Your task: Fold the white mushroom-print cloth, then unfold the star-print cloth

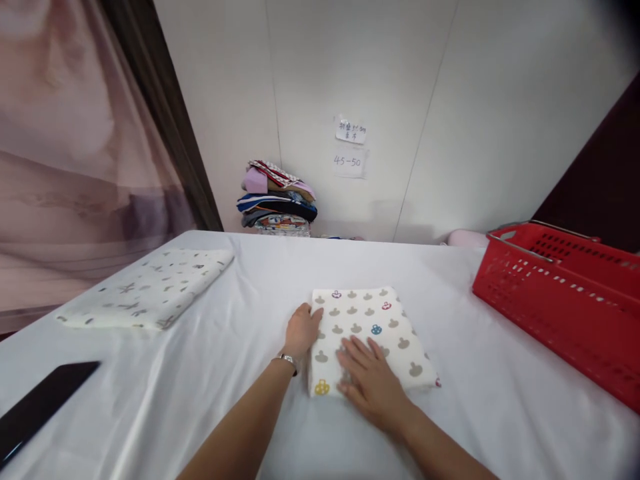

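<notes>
A folded white cloth (355,310) printed with grey and a few coloured mushrooms lies flat in front of me. My left hand (301,333) is at its left edge, thumb over the top and the other fingers curled along the side, closed on that edge; the fingertips are partly hidden. Spread flat on the lower middle of the cloth is my right hand (373,383), fingers apart, holding nothing. A bracelet (287,359) circles my left wrist.
On the left of the white-covered table (240,373) lies another folded patterned cloth (150,287). A dark, flat device (45,403) rests nearer me. At right stands a red plastic basket (555,293). Stacked fabrics (277,200) and paper notes (350,163) are by the back wall.
</notes>
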`<state>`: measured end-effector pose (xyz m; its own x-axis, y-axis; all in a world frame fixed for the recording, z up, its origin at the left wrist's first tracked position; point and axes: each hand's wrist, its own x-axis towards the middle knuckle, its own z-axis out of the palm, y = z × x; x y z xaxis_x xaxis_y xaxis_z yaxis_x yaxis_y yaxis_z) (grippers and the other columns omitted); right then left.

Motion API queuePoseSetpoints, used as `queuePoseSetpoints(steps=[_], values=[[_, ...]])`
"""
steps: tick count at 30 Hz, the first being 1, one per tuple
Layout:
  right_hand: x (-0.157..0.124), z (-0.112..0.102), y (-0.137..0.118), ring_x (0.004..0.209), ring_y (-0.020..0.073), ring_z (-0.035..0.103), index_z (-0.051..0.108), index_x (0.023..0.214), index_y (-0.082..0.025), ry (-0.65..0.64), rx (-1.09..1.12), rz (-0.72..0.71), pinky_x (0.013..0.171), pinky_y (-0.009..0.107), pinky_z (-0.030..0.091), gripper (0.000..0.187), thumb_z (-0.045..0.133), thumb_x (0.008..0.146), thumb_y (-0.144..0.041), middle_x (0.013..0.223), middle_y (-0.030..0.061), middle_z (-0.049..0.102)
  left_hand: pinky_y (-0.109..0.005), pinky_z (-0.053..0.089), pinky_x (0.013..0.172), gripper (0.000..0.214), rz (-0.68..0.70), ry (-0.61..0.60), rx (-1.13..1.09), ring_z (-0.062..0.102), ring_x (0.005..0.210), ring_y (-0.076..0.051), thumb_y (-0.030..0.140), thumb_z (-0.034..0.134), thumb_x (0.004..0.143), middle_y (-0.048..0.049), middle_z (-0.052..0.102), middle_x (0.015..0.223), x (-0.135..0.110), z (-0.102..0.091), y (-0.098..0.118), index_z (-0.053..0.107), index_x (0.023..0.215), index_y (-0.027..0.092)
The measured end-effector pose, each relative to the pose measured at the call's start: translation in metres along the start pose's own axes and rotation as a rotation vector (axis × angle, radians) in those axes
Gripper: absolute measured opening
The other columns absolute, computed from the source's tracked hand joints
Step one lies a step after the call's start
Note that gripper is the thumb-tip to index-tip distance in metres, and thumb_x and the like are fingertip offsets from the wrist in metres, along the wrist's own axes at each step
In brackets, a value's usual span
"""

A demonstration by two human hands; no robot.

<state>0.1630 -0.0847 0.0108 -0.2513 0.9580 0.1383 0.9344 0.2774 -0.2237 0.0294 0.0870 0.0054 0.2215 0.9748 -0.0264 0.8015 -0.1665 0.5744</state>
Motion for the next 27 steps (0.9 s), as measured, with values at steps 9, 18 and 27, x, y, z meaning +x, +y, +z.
queuePoseSetpoints(steps=[9,18,27], values=[[-0.001,-0.002,-0.032,0.139,0.022,0.01,0.019,0.145,-0.019,-0.104,0.125,-0.164,0.113,0.048,0.002,0.061,0.038,0.091,-0.042,0.151,0.0063,0.014,-0.042,0.026,0.107,0.049,0.439,0.163,0.295,0.029,0.133,-0.026,0.037,0.043,0.087,-0.0122,0.037,0.143,0.002,0.006,0.025,0.041,0.131,0.015],[-0.005,-0.014,-0.033,0.139,0.0203,0.012,0.02,0.144,-0.021,-0.188,0.327,-0.183,0.113,0.047,0.004,0.065,0.043,0.089,-0.047,0.151,0.0075,0.017,-0.049,0.018,0.11,0.059,0.367,0.009,0.351,0.016,0.138,-0.024,0.047,0.029,0.09,-0.0068,0.024,0.149,0.005,0.023,0.017,0.032,0.14,0.016],[0.021,-0.05,0.08,0.139,0.0234,0.011,0.035,0.139,-0.02,0.188,0.088,0.289,0.111,0.046,0.014,0.052,0.038,0.091,-0.039,0.15,0.0078,0.02,-0.05,0.018,0.11,0.059,0.382,0.025,0.327,0.016,0.138,-0.024,0.047,0.029,0.09,-0.006,0.024,0.149,0.005,0.024,0.016,0.033,0.139,0.016]])
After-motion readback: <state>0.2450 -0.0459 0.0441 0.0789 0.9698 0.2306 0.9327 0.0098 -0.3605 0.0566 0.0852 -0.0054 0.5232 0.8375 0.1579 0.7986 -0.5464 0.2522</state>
